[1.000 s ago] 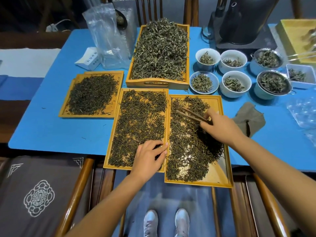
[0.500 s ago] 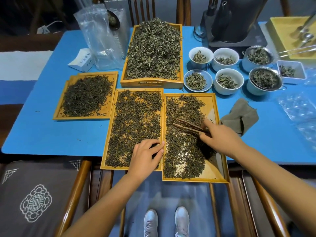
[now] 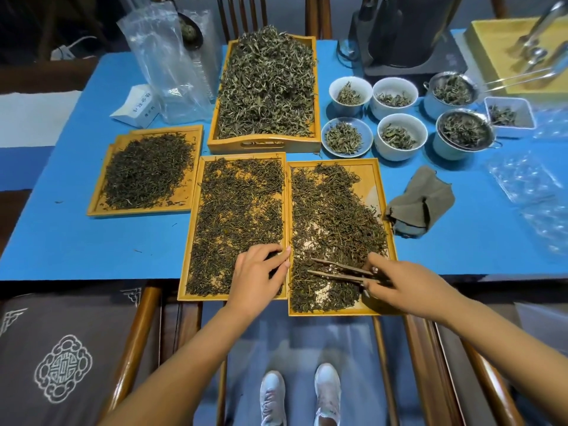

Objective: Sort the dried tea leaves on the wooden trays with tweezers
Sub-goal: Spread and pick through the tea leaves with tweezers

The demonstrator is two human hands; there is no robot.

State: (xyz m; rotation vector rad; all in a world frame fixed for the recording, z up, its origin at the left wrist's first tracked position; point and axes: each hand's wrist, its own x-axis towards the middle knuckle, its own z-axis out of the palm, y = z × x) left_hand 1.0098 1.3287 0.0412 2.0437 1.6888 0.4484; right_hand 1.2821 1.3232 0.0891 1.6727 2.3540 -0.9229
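wooden tweezers (image 3: 338, 272) sit pinched in the right hand (image 3: 405, 284), tips apart over dried tea leaves (image 3: 335, 222) on the near right tray (image 3: 376, 179) — the left hand (image 3: 258, 278) rests curled on the middle tray (image 3: 196, 210), gripping nothing visible. beyond, a heaped tray (image 3: 264, 144) and white cups (image 3: 399, 136).

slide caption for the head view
Right hand works tweezers through tea on the right tray; left hand rests on the middle tray.
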